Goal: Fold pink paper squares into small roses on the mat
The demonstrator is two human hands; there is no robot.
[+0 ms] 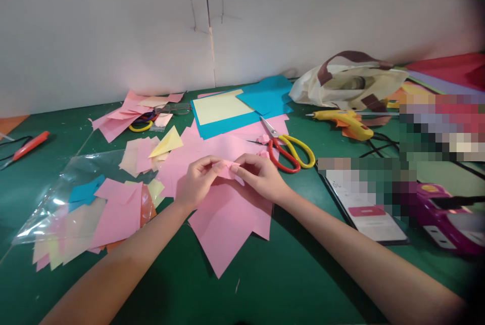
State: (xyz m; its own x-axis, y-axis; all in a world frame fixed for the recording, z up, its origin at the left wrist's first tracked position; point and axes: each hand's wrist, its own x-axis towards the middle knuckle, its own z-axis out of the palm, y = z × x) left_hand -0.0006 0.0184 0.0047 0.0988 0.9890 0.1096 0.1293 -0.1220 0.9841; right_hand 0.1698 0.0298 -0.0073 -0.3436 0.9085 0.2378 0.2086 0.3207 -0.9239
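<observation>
My left hand [197, 182] and my right hand [259, 176] meet over the middle of a green table [288, 274]. Both pinch a small folded pink paper piece [229, 169] between their fingertips. Under my hands lies a spread of large pink paper sheets [227, 224]. Red and yellow scissors [288, 150] lie just right of my right hand, and a tiny pink folded bit [263, 139] sits near their blades.
Blue and pale yellow sheets [231, 110] lie behind. A clear plastic bag [64, 198] with coloured squares sits at left, a yellow glue gun [346, 122] and cloth bag [348, 85] at right. A phone [373, 219], a purple device [449, 216] and a red-handled tool [28, 147] are nearby.
</observation>
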